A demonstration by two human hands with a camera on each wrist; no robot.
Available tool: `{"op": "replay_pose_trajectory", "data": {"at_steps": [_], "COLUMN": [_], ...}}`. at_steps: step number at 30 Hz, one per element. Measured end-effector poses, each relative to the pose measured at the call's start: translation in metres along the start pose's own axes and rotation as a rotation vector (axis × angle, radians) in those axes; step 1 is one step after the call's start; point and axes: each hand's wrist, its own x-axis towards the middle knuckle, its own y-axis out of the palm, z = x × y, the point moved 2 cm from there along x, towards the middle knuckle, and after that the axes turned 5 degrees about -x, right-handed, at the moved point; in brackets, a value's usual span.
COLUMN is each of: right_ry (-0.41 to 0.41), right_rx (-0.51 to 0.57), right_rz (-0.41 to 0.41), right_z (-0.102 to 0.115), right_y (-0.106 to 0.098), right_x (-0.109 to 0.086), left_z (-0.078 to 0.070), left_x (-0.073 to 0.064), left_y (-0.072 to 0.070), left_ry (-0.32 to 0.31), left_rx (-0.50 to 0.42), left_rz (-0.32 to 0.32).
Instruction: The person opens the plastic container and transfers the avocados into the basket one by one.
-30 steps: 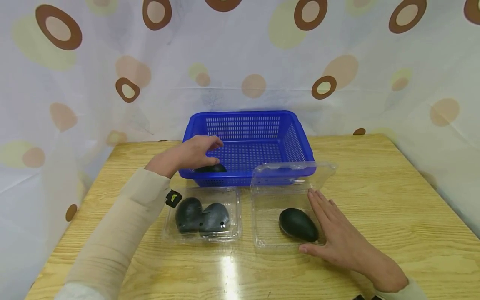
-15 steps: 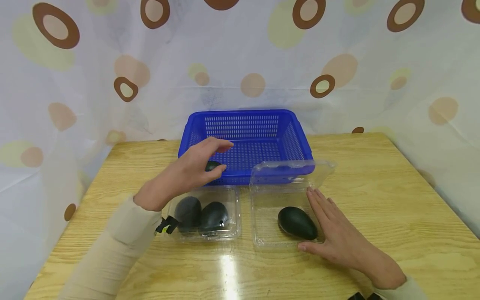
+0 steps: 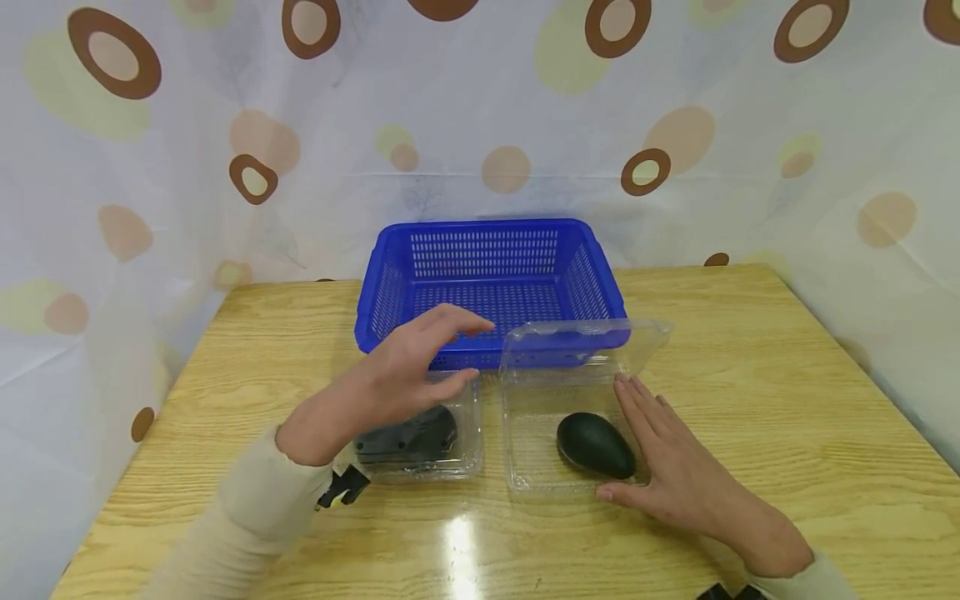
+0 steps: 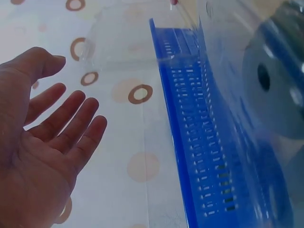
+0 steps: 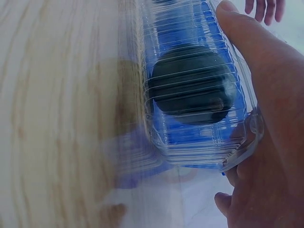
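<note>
My left hand point(image 3: 397, 367) hangs in the air with fingers and thumb spread apart, nothing between them. It overlaps the front of the blue basket point(image 3: 487, 223) and the left clear plastic clamshell point(image 3: 471, 462), which has its lid down over dark green avocados point(image 3: 431, 433), partly hidden by the hand. Beside it stands a second clear clamshell point(image 3: 528, 471), its lid point(image 3: 577, 333) raised toward the basket. One avocado point(image 3: 595, 446) lies in it. With thumb spread from nearly straight fingers, my right hand point(image 3: 682, 471) rests against that box's right side.
A light wooden table point(image 3: 787, 400) carries everything. The slotted basket stands behind both boxes, near the patterned cloth point(image 3: 510, 108) that hangs at the back and sides. The raised lid overlaps the basket's front right corner in the head view.
My left hand has come from over the basket's left side toward me and to the right, with nothing in it. The avocado seen in the basket is now hidden behind it. My right hand stays put.
</note>
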Motion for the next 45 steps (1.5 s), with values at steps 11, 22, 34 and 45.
{"op": "replay_pose_trajectory", "data": {"at_steps": [11,22,34,45], "right_ry": [0.009,0.002,-0.004,-0.001], "right_rx": [0.014,0.023,0.031,0.044], "right_rz": [0.008,0.000,-0.005,0.008], "right_z": [0.001,0.000,0.000,-0.001], "right_y": [-0.001,0.000,0.001,0.000], "right_x": [0.000,0.000,0.000,0.000], "left_z": [-0.017,-0.029,-0.032,-0.026], "left_x": [0.006,0.016,0.026,0.030], "left_y": [0.023,0.057,0.100,0.130], "left_ry": [0.074,0.090,0.011,0.014], "left_rx": [0.010,-0.010,0.061,0.053], "left_rz": [0.017,0.087,0.239,0.319]}}
